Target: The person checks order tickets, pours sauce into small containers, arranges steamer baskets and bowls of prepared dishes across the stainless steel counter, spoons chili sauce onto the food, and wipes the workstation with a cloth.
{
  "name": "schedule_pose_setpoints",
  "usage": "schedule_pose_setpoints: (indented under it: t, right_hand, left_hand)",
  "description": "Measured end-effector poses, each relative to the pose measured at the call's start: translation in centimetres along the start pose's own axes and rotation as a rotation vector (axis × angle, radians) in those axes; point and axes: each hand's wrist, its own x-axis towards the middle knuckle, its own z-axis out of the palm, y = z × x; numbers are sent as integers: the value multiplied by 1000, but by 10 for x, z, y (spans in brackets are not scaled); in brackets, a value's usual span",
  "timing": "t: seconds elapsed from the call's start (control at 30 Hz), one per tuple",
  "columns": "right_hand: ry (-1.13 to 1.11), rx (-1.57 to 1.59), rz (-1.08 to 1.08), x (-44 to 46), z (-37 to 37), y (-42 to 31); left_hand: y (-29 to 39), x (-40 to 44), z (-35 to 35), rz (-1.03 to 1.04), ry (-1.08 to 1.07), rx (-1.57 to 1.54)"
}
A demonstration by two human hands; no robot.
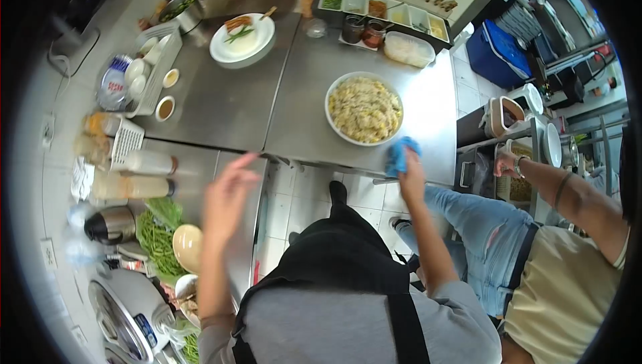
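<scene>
My right hand holds a blue cloth at the front edge of the steel table. A large white bowl heaped with fried rice stands just behind and left of the cloth. My left hand, somewhat blurred, hovers over the left counter with fingers apart and nothing in it. Farther back, a white plate carries orange food and green pieces, and a wooden handle sticks out at its rim.
Condiment trays, jars and a clear container line the back. A white basket, bottles and green vegetables are at left. A co-worker stands close at right, one arm over a food container.
</scene>
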Motion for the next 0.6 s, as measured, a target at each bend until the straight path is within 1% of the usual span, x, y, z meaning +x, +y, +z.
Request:
schedule_pose_setpoints:
  t: [0.03, 0.07, 0.1, 0.13, 0.17, 0.2, 0.23, 0.27, 0.3, 0.33, 0.37, 0.4, 0.43, 0.47, 0.5, 0.53, 0.57, 0.6]
  right_hand:
    - [42, -63, 3, 12, -10, 33]
    - [85, -125, 2, 30, -18, 66]
    - [112, -179, 68, 57, -31, 89]
    - [132, -230, 132, 88, -44, 111]
    - [100, -341, 269, 125, -52, 154]
    - [67, -448, 391, 159, -53, 189]
    - [86, -439, 424, 185, -64, 185]
    - [108, -416, 439, 216, -78, 170]
    - [148, -274, 230, 229, -80, 157]
    - [102, -237, 169, 240, -74, 133]
    - [-86, -245, 252, 255, -53, 126]
    - [-59, 12, 103, 259, -23, 123]
    - [-71, 272, -46, 263, 6, 121]
    - [-341, 460, 100, 278, 19, 100]
    - [-381, 561, -39, 291, 56, 106]
    - [-488, 493, -82, 301, 42, 44]
    - [-571, 647, -80, 303, 50, 20]
    - [-739, 802, 83, 312, 78, 16]
  left_hand:
    - [-17, 29, 41, 24, -119, -154]
    - [-29, 52, 78, -5, -160, -84]
    - [-40, 73, 112, -36, -201, -15]
    - [-49, 93, 144, -133, -192, -48]
    - [-56, 107, 169, -235, -172, -81]
    - [-56, 118, 187, -291, -186, -134]
    - [-55, 132, 203, -341, -189, -189]
    - [-67, 137, 225, -270, -88, -4]
    - [-75, 136, 239, -208, 50, 192]
    - [-62, 137, 236, -261, 75, 167]
    - [-80, 145, 241, -169, 103, 193]
    - [-97, 156, 240, -106, 54, 161]
    - [-80, 168, 222, -215, -52, 139]
    - [-92, 186, 213, -108, -114, 216]
    - [-92, 203, 202, -14, -101, 258]
    - [-85, 223, 189, 32, -102, 286]
    - [-75, 236, 183, 82, -127, 320]
    - [-67, 251, 179, 119, -159, 348]
